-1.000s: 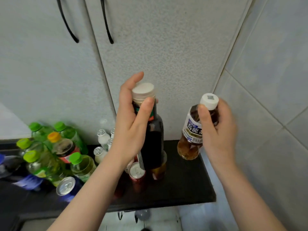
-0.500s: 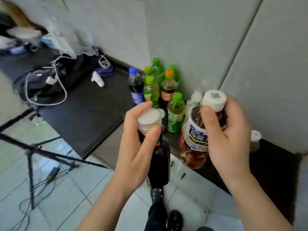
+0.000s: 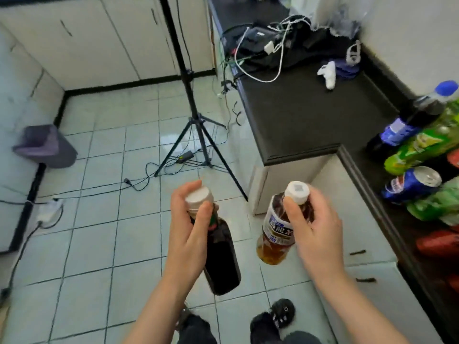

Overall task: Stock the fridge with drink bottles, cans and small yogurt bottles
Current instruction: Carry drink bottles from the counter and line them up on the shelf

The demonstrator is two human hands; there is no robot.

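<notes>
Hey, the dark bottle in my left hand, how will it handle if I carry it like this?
The dark bottle looks full nearly to the neck, so it is probably heavy for its size. The left hand grips it only near the white cap, body hanging tilted, so it may swing.

"烏龍茶" on the tea bottle (image 3: pixel 276 230) label.

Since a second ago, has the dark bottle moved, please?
Yes: the dark bottle has gone from above the black counter out over the tiled floor.
</notes>
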